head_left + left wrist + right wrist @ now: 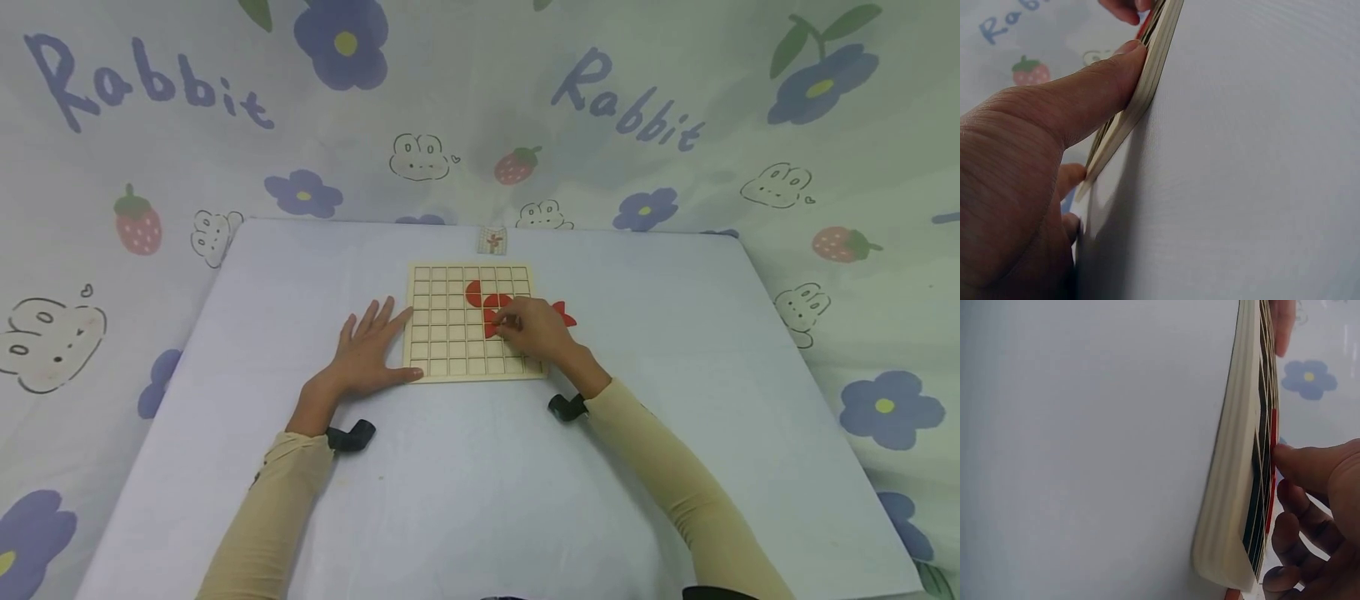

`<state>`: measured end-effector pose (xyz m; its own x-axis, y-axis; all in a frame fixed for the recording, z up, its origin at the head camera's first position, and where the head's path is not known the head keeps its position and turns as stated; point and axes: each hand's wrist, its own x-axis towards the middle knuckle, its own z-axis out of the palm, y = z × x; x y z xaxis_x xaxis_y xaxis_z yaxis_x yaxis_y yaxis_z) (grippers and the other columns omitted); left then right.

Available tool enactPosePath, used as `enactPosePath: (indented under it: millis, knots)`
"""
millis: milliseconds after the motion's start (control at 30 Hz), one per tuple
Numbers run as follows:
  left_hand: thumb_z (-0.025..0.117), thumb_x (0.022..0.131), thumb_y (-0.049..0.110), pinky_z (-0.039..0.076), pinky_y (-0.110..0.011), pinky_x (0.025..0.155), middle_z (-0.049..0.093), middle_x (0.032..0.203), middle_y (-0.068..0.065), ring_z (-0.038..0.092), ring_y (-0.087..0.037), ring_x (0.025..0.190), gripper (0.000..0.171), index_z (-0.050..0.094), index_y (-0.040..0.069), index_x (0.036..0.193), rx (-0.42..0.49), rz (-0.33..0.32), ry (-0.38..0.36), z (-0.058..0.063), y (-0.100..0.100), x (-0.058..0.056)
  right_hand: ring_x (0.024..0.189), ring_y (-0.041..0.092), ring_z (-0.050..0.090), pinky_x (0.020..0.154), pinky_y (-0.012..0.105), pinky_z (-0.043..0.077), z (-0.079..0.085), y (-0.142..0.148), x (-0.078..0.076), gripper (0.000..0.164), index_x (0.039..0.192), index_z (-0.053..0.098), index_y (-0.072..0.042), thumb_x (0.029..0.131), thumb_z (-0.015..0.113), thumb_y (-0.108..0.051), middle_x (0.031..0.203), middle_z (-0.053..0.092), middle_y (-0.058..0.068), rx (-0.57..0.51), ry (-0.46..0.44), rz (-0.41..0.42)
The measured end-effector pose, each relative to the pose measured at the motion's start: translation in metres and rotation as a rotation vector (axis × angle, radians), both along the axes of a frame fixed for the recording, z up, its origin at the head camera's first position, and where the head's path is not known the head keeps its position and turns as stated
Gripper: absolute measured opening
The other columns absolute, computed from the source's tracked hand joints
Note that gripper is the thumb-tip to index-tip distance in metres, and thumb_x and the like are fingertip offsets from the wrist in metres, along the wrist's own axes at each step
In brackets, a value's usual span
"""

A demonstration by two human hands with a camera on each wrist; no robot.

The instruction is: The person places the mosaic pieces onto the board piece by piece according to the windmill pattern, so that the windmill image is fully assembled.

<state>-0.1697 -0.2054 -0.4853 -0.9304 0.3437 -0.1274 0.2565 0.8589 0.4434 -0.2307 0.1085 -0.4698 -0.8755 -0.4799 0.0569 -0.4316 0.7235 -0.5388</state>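
Observation:
A pale wooden grid board [438,337] lies on the white table. My left hand [367,354] spreads its fingers along the board's left side, the thumb resting on the near left corner. In the left wrist view the left thumb [1100,94] lies over the board's edge. My right hand [536,329] reaches over the right half of the board, thumb and fingers curled at a flat red piece [491,325] in the squares. In the right wrist view the thumb [1300,464] touches the red piece [1274,434]. Beside it lie a rounded red piece [474,293] and another red piece [497,299], partly hidden.
A pointed red piece [564,314] lies on the table right of the board, partly behind the right hand. A small patterned square [492,241] is at the table's far edge. Behind hangs a printed cloth [465,92] with flowers and rabbits.

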Motion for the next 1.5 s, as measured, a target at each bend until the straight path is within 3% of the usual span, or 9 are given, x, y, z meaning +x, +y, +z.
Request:
enactPosePath:
  millis: [367,667,933,1133,1333,1500]
  knots:
    - [0.067,0.077,0.07,-0.012,-0.056,0.113,-0.003,0.164,-0.012,-0.01,-0.033,0.148,0.11,0.013,0.022,0.16,-0.006,0.001,-0.003,-0.002,0.0,0.0,0.072,0.016,0.055,0.061,0.032,0.047,0.001,0.02,0.0,0.013,0.101,0.075,-0.012,0.091,0.071,-0.018,0.083,0.063,-0.003,-0.033,-0.002,-0.099]
    - [0.067,0.078,0.069,-0.012,-0.056,0.113,-0.003,0.164,-0.012,-0.01,-0.032,0.148,0.109,0.013,0.021,0.16,-0.008,-0.002,0.002,-0.002,0.0,0.0,0.083,0.019,0.057,0.072,0.037,0.049,-0.001,0.047,-0.004,0.022,0.11,0.073,-0.011,0.091,0.071,-0.021,0.094,0.064,0.001,0.003,0.005,-0.161]
    - [0.067,0.078,0.069,-0.012,-0.055,0.113,-0.003,0.164,-0.012,-0.01,-0.032,0.148,0.109,0.013,0.021,0.16,-0.013,-0.002,-0.002,-0.002,0.0,0.0,0.084,0.022,0.056,0.068,0.036,0.049,0.0,0.067,-0.004,0.033,0.121,0.067,-0.008,0.09,0.072,-0.021,0.098,0.063,0.005,-0.002,-0.069,-0.219]
    - [0.068,0.078,0.068,-0.011,-0.056,0.113,-0.003,0.164,-0.012,-0.01,-0.032,0.148,0.109,0.014,0.021,0.16,-0.007,-0.003,0.001,-0.002,0.0,0.0,0.081,0.022,0.055,0.063,0.034,0.048,0.0,0.079,-0.007,0.037,0.127,0.065,-0.009,0.091,0.07,-0.019,0.099,0.061,0.006,0.075,-0.05,-0.226]
    - [0.068,0.078,0.068,-0.011,-0.056,0.113,-0.003,0.164,-0.012,-0.01,-0.032,0.148,0.109,0.014,0.021,0.16,-0.009,-0.002,0.002,-0.001,0.0,0.0,0.084,0.023,0.057,0.066,0.036,0.049,0.001,0.088,-0.007,0.033,0.124,0.068,-0.01,0.092,0.07,-0.019,0.097,0.062,0.006,0.134,-0.059,-0.245]
    - [0.068,0.078,0.069,-0.011,-0.056,0.113,-0.003,0.164,-0.012,-0.01,-0.031,0.148,0.11,0.013,0.021,0.16,-0.015,0.0,0.0,-0.002,0.0,0.0,0.088,0.025,0.061,0.072,0.04,0.052,0.003,0.097,-0.007,0.029,0.112,0.073,-0.008,0.089,0.074,-0.025,0.099,0.067,0.007,0.124,-0.071,-0.29]
